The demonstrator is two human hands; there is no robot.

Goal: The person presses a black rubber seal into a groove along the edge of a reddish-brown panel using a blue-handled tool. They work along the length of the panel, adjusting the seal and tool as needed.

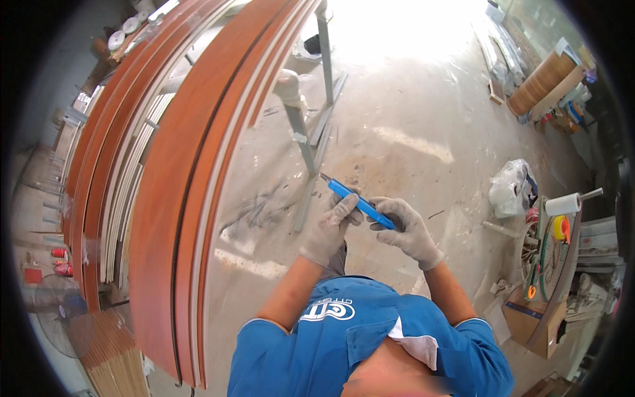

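Observation:
A blue utility knife [368, 210] is held in front of my body, its dark narrow tip pointing up and to the left. My left hand [329, 229], in a pale grey work glove, closes around the front part with the thumb along the body. Gripping the rear end is my right hand [410, 233], gloved alike, its fingers curled over the knife. To the left of my hands stand long reddish-brown panels [173, 152] with a dark strip along them.
Grey metal rack posts [299, 129] rise beside the panels. On the right, a cart [562, 264] carries a white roll [563, 204], yellow tape [561, 229] and scissors, above a cardboard box [529, 325]. A brown wood-grain roll [544, 83] stands farther back.

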